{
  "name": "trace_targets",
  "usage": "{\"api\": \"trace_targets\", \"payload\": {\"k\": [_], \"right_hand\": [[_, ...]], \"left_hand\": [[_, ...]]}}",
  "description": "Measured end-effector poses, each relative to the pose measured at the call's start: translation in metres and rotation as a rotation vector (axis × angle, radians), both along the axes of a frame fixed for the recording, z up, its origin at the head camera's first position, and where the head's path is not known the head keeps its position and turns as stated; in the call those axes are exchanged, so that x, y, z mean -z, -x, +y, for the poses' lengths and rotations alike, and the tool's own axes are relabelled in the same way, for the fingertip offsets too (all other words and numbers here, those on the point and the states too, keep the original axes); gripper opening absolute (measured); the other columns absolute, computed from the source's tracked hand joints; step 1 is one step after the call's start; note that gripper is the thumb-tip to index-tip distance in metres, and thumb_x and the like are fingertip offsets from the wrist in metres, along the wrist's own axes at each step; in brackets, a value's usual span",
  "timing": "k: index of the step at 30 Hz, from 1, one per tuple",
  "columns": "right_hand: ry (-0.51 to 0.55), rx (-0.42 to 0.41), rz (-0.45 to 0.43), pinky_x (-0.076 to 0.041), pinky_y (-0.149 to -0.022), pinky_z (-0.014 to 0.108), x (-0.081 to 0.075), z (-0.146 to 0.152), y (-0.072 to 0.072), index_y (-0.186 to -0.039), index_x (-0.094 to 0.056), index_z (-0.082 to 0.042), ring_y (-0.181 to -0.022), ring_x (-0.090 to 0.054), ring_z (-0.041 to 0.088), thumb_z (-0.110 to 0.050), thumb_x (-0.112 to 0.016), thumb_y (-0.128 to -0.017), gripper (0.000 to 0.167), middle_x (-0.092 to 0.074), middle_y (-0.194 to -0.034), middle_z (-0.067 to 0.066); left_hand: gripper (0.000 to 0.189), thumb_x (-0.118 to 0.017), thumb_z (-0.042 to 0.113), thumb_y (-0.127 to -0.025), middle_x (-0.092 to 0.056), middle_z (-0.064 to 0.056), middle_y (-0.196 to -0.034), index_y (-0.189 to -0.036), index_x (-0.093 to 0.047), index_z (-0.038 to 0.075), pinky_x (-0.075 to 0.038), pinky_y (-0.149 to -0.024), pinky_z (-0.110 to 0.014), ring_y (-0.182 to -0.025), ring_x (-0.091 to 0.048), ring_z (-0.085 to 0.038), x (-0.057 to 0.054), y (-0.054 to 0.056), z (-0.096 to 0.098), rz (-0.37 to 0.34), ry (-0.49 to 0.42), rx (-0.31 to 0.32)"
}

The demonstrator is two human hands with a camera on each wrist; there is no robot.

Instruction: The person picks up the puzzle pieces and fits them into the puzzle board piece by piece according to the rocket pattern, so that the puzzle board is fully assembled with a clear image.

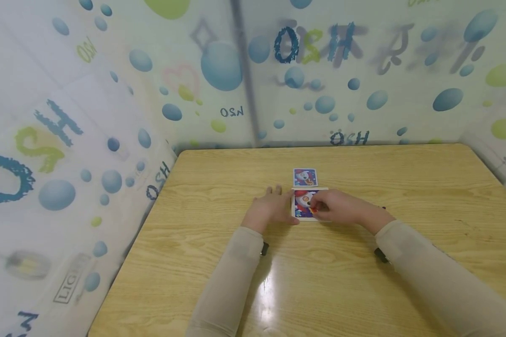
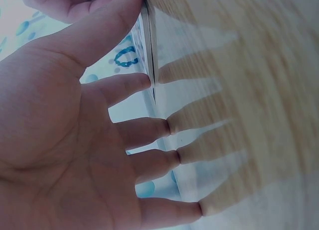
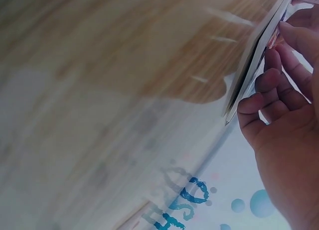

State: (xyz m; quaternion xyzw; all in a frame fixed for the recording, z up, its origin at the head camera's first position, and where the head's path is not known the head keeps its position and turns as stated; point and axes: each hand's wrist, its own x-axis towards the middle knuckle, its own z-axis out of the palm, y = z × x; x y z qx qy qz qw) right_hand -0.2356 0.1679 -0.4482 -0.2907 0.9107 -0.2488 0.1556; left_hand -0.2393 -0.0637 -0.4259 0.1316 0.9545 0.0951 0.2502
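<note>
A picture board (image 1: 300,211) with a pale border and a colourful cartoon print lies on the table. My left hand (image 1: 274,207) rests at its left edge, with the thumb at the near corner. In the left wrist view the left hand's fingers (image 2: 149,128) are straight and spread, tips on the tabletop. My right hand (image 1: 336,206) is over the board's right half, fingers curled. Thumb and fingertips pinch a small reddish picture piece (image 3: 273,38) at the board's surface, mostly hidden by the fingers. Just beyond the board lies a smaller picture card (image 1: 305,177) with a similar print.
The wood-grain table (image 1: 185,262) has rounded far corners and a glossy top. Behind it stands a wall (image 1: 362,61) covered in bubble prints and lettering, and another such wall runs along the left. A small dark thing shows behind the right wrist.
</note>
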Motion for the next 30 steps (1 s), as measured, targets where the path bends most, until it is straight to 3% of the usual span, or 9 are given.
{"api": "trace_targets", "payload": {"k": [30], "right_hand": [[-0.005,-0.023,0.032,-0.057,-0.083,0.031,-0.0001,-0.0011,-0.0022,-0.111,-0.073,-0.009,-0.090,-0.061,0.012,-0.018,-0.071,-0.104,0.012,-0.073,-0.104,0.001]], "left_hand": [[0.096,-0.076,0.058,-0.093,-0.009,-0.011,-0.182,-0.170,-0.024,0.037,-0.021,-0.128,-0.075,-0.169,-0.005,-0.039,0.0006,-0.0004,0.0001,0.001,-0.003,-0.003]]}}
